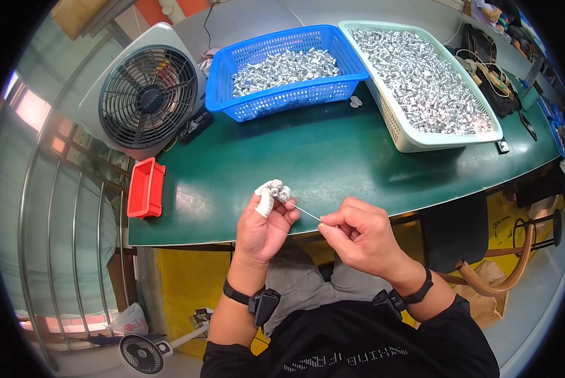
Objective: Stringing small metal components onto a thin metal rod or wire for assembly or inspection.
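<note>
Silver and small, a metal fitting (274, 192) sits pinched in the white-covered fingers (265, 205) of the left hand (263, 236), over the green desk (251, 151). The right hand's (361, 236) fingers grasp a thin rod (303, 212), its far tip at the fitting. Beyond, a blue basket (289, 102) and a pale green basket (446, 140) carry heaped silvery metal pieces (421, 75)
</note>
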### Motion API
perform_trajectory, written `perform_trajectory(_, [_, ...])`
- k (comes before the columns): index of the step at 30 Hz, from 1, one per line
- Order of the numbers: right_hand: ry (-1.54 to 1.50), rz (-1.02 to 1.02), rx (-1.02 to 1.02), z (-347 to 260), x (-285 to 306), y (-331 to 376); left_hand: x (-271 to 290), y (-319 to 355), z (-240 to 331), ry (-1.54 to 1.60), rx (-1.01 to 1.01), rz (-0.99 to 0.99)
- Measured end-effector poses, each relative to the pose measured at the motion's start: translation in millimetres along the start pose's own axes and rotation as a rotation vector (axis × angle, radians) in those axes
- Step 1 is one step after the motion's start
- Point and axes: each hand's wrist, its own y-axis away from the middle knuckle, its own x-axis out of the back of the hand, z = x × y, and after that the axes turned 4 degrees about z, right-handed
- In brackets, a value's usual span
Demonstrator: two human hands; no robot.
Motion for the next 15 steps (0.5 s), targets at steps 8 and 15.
perform_trajectory(8, [0.022,-0.011,-0.020,-0.3,2.3,0.1,5.0,1.0,-2.8,-0.109,-0.030,-0.040])
perform_trajectory(15, [-0.153,-0.096,-0.237,1.8,11.6,-2.6,-4.1,5.2,-11.7,-0.381,-0.226,0.014])
